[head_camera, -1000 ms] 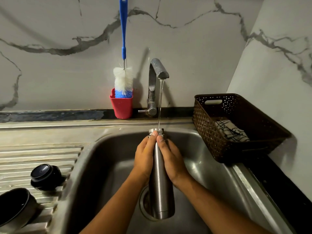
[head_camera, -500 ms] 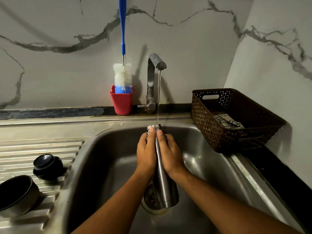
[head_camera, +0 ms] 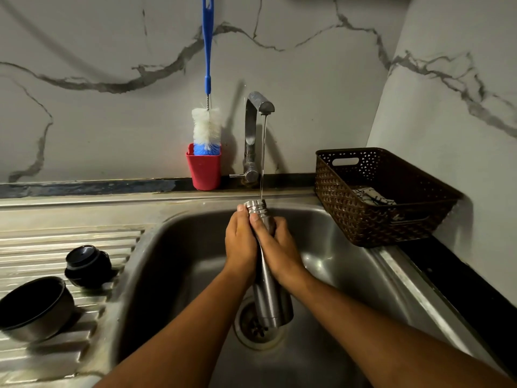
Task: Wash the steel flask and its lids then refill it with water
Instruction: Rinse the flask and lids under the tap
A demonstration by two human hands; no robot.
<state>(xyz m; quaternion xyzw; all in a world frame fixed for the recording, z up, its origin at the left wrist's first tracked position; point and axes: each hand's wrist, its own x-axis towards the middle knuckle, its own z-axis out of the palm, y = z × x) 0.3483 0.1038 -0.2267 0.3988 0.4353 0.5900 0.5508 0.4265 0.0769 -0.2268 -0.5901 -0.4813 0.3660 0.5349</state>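
Head view, looking down into one steel sink (head_camera: 349,264): two bare hands clasp one steel flask (head_camera: 270,298) between them. Left hand (head_camera: 241,245) presses against the flask's left side, fingers together and laid flat along the body, the thumb tip up at the threaded neck. Right hand (head_camera: 275,249) wraps the right side, fingers closed round the upper body, its thumb lying across the front just below the neck. Both hands are clamped on the flask, which stands nearly upright, slightly tilted, with its open mouth just above the fingertips and its base below the wrists, over the one round drain (head_camera: 256,330).

A single thin stream of water (head_camera: 263,158) falls from the one tap (head_camera: 253,135) directly above the fingers and meets the flask's mouth.

Well to the left of the left hand, on the ribbed draining board (head_camera: 56,242), lie two lids: a black stopper lid (head_camera: 88,264) nearer the fingers and a steel cup lid (head_camera: 35,308) farther out, open side up. Beyond the fingertips and left of the tap, one red cup (head_camera: 204,172) holds one bottle brush (head_camera: 207,107) with a blue handle. To the right of the right hand, one brown basket (head_camera: 383,197) holds one folded checked cloth (head_camera: 372,196).
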